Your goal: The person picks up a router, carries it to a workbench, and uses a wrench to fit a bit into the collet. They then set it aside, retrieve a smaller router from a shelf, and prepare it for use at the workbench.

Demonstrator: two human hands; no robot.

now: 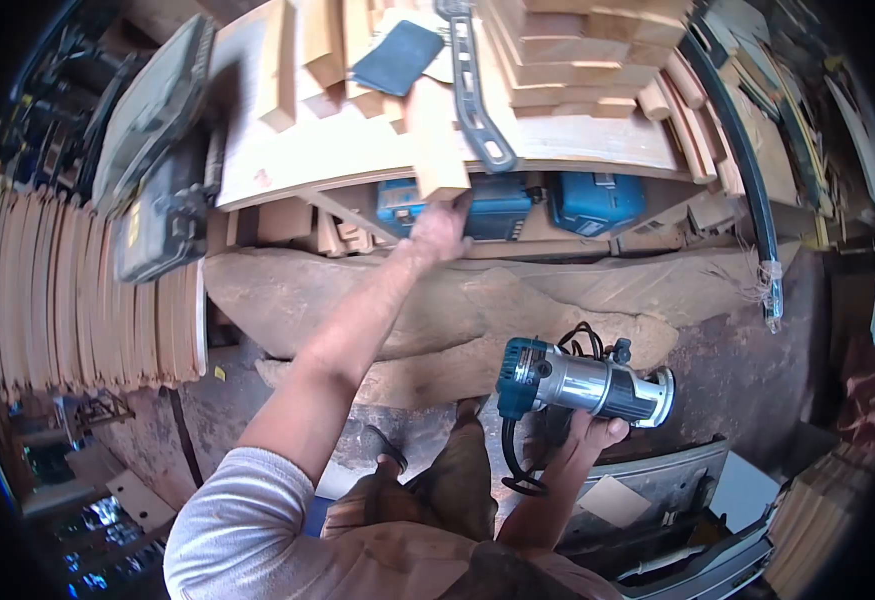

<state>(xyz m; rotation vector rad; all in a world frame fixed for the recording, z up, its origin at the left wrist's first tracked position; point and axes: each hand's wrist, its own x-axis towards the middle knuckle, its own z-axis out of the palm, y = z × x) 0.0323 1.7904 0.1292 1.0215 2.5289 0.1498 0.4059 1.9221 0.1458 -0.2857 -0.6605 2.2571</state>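
Observation:
My right hand holds a compact trim router from below, its fingers mostly hidden behind the tool. The router lies nearly level, with a teal motor end to the left and a silver base to the right. A black cord loops down from its motor end. Stretched far forward, my left hand is closed around the near end of a wooden block. That block juts past the front edge of the workbench. Some of the left fingers are hidden, and the hand is slightly blurred.
Under the bench top sit a blue case and another blue case. A dark slotted bar and a dark sanding sheet lie among wood pieces. Stacked boards stand left; an open toolbox is low right.

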